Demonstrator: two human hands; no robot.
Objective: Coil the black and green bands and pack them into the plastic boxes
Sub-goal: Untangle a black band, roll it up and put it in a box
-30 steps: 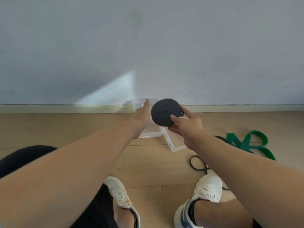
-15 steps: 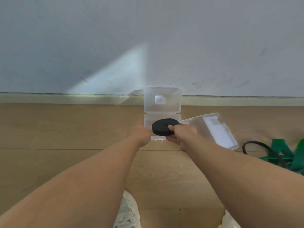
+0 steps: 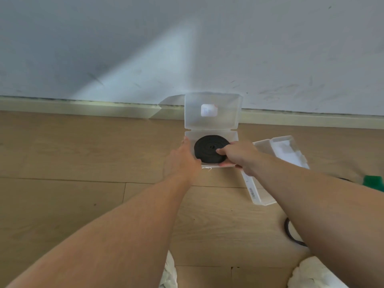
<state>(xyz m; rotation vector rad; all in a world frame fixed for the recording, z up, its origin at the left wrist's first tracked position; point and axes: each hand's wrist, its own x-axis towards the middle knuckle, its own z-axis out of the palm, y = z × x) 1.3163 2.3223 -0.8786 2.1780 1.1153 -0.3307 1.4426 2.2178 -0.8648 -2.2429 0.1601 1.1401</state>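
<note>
A coiled black band lies flat inside an open clear plastic box that stands on the floor against the skirting, its lid propped upright. My right hand pinches the coil's near right edge, thumb on top and fingers under it. My left hand rests against the box's left side with its fingers straight. A second clear plastic box lies open to the right, partly behind my right forearm. A corner of the green band shows at the right edge.
A thin black loop lies on the wooden floor beside my right forearm. My white shoes are at the bottom edge. The grey wall and skirting board close off the far side.
My right hand lowered the black coil from in front of the wall down into the open box. The left hand stayed at the box's left side. The camera tilted down and closer.
</note>
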